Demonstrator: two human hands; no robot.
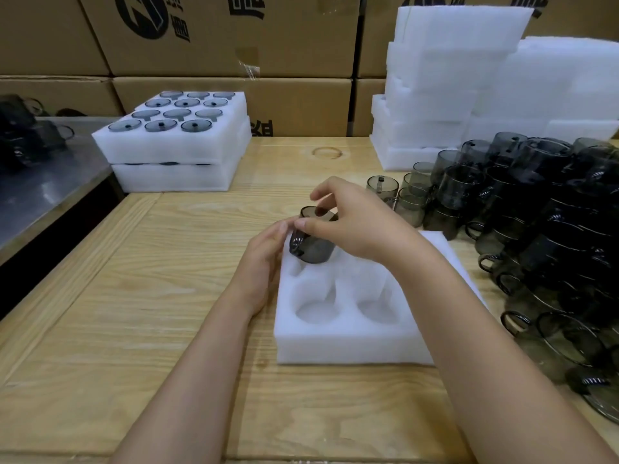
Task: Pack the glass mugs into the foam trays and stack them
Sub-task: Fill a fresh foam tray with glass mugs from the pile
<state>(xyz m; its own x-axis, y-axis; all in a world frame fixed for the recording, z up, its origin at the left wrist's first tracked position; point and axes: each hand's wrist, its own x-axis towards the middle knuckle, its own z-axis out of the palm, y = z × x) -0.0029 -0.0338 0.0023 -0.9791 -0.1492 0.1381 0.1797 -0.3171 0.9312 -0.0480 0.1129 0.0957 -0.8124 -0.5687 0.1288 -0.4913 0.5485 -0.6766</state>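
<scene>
Head view: the smoked glass mug point(313, 244) is tilted, with its base lowered into the pocket at the 11 o'clock corner of the foam tray point(351, 344) and its rim raised above the foam. The right-hand grip point(351, 226) is clamped on the mug rim, thumb on the near edge and forefinger arched over the far edge. The left-hand grip point(264, 252) lies against the mug wall at 9 o'clock with lightly curved fingers; whether it clasps the glass cannot be determined. Two vacant pockets point(315, 309) show along the tray's 6 o'clock edge. The tray rests flat on the wooden worktop point(134, 296).

Loose mugs point(536, 229) are piled at 3 o'clock, just beside the tray, many of them lying on their sides. Two filled trays point(174, 145) stand stacked at 10 o'clock, well apart, with mugs seated in the upper layer. Spare foam blocks point(435, 95) are heaped at 1 o'clock. Printed cardboard cartons point(234, 35) form a wall at 12 o'clock. A metal surface point(43, 182) adjoins the worktop at 9 o'clock.
</scene>
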